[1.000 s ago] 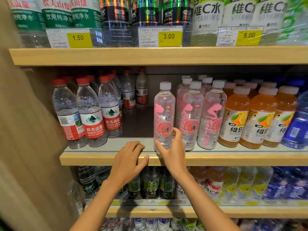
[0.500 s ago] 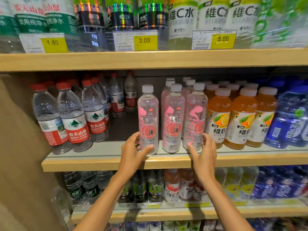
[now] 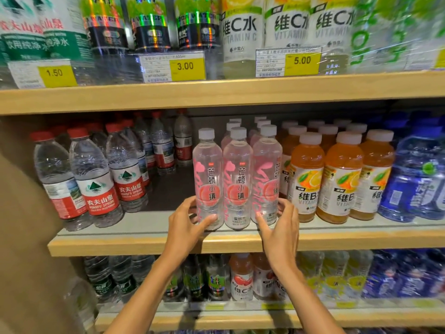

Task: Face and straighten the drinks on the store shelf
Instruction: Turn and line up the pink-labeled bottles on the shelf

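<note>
Now, left grip (image 3: pixel 187 225) snug around left pink bottle (image 3: pixel 207 179), right grip (image 3: pixel 281 225) around right pink bottle (image 3: pixel 266 179) (slim clear plastic cylinders)

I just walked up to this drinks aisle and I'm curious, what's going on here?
A person is tidying the middle shelf. Their left hand grips the base of the left pink-label bottle, and their right hand grips the right pink-label bottle. With the middle pink-label bottle between, all three stand upright near the front edge. The right one's label is turned partly sideways.
</note>
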`<move>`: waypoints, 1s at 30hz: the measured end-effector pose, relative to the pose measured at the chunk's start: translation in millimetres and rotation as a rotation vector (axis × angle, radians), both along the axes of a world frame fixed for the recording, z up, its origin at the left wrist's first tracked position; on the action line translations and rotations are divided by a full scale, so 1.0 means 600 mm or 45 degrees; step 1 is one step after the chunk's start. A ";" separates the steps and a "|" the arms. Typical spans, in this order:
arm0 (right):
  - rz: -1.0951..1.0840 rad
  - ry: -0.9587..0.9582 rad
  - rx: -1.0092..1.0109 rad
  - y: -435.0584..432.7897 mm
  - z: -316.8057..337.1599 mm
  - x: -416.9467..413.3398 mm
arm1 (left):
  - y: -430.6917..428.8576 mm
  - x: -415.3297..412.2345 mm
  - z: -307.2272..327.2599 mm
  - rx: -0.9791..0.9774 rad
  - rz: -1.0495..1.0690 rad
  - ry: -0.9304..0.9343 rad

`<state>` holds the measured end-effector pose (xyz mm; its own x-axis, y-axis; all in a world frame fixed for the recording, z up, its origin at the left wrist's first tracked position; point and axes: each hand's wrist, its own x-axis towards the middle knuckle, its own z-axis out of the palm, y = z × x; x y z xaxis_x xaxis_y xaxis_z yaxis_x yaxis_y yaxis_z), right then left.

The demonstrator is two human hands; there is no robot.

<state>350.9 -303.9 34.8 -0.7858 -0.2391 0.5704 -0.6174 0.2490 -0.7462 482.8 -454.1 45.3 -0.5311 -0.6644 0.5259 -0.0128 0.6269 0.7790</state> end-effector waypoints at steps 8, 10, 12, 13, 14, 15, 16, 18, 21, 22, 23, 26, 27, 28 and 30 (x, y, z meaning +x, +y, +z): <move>-0.017 -0.021 0.079 -0.004 0.002 -0.006 | 0.000 -0.005 -0.001 0.016 0.026 0.000; -0.029 -0.021 0.083 -0.004 0.002 -0.005 | 0.002 -0.008 -0.001 0.020 0.035 0.005; -0.025 -0.028 0.086 -0.002 0.004 -0.004 | 0.003 -0.009 -0.002 0.025 0.042 0.007; -0.017 -0.040 0.078 -0.001 0.006 -0.002 | 0.003 -0.009 -0.003 0.028 0.042 0.010; -0.014 -0.057 0.059 0.001 0.009 0.000 | 0.002 -0.009 -0.004 0.030 0.039 0.011; -0.023 -0.062 0.027 0.004 0.010 0.005 | 0.002 -0.008 -0.004 0.033 0.037 0.011; -0.043 -0.035 -0.017 0.006 0.012 0.012 | 0.001 -0.007 -0.005 0.035 0.036 0.011; -0.050 0.076 -0.101 0.007 0.011 0.033 | -0.001 -0.005 -0.005 0.043 0.024 0.019; 0.061 0.125 -0.044 -0.009 0.008 0.061 | -0.002 -0.006 -0.004 0.039 0.001 0.038; 0.074 0.125 0.011 -0.018 0.008 0.066 | -0.003 -0.005 -0.003 0.034 -0.001 0.040; 0.064 0.126 0.050 -0.025 0.009 0.068 | -0.003 -0.005 -0.003 0.028 -0.002 0.042; 0.012 0.138 0.082 -0.040 0.011 0.074 | -0.007 -0.004 -0.004 0.017 -0.014 0.051; -0.003 0.141 0.088 -0.043 0.011 0.076 | -0.008 -0.003 -0.004 0.019 -0.022 0.054; -0.022 0.145 0.096 -0.045 0.010 0.077 | -0.009 -0.002 -0.004 0.020 -0.029 0.056; -0.058 0.152 0.106 -0.048 0.009 0.079 | -0.011 0.001 -0.004 0.019 -0.036 0.062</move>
